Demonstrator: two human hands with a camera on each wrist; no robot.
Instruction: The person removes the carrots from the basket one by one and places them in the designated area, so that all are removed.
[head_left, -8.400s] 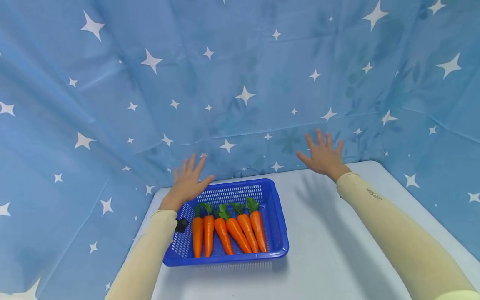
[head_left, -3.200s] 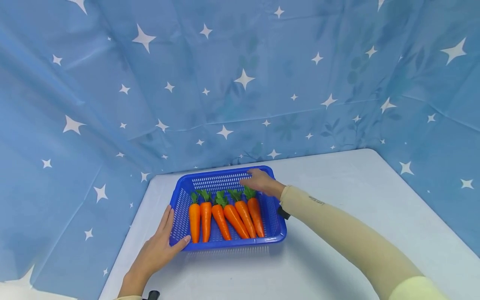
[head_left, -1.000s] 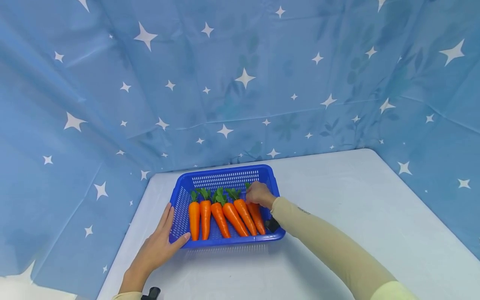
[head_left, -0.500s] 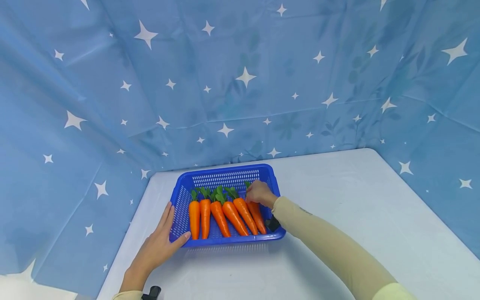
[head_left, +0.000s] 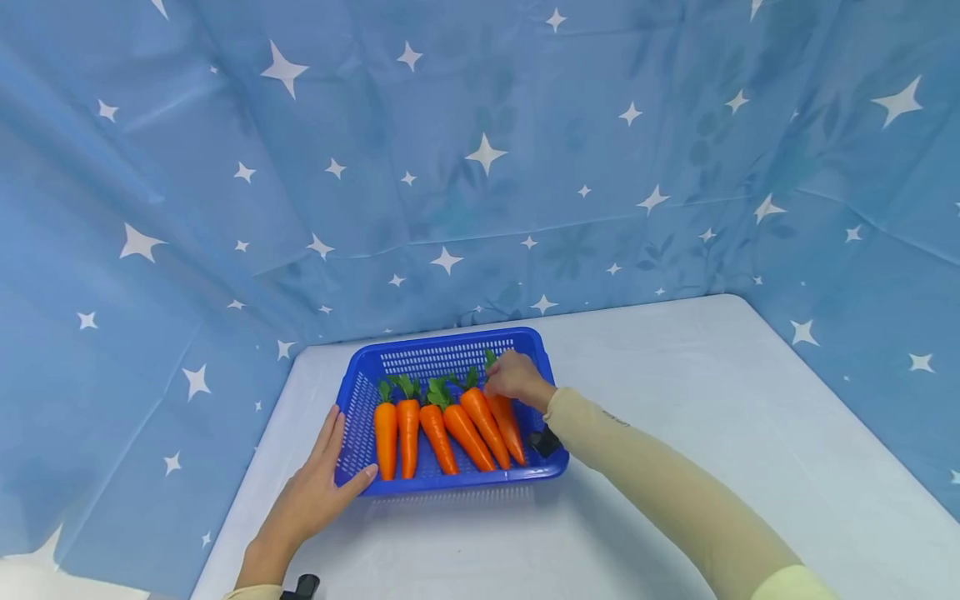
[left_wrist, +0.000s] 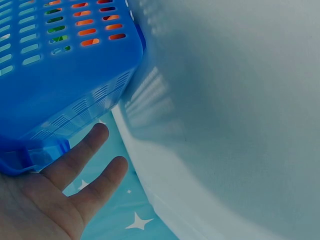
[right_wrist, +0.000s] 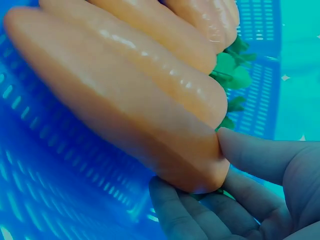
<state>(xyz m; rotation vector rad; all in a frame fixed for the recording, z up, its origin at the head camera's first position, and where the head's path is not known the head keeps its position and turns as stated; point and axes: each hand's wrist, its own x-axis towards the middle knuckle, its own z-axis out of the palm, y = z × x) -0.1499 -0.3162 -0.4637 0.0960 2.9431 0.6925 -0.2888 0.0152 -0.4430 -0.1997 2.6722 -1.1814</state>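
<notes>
A blue plastic basket with slotted walls stands on the white table, holding several orange carrots with green leaves side by side. My right hand reaches inside and grips the rightmost carrot by its leafy top end. In the right wrist view, thumb and fingers close round the thick end of that carrot; its pointed tip lies farther off. My left hand lies at the basket's front left corner, thumb on the front rim, straight fingers along the left side. Two of its fingers show spread beneath the basket wall.
The white table extends right of and in front of the basket. A blue curtain with white stars hangs behind and along both sides. Black wrist camera mounts sit on both wrists.
Both hands were raised over the table earlier, then came down to the basket. The right hand took hold of the rightmost carrot and has shifted it slightly toward the back. The left hand stays put.
</notes>
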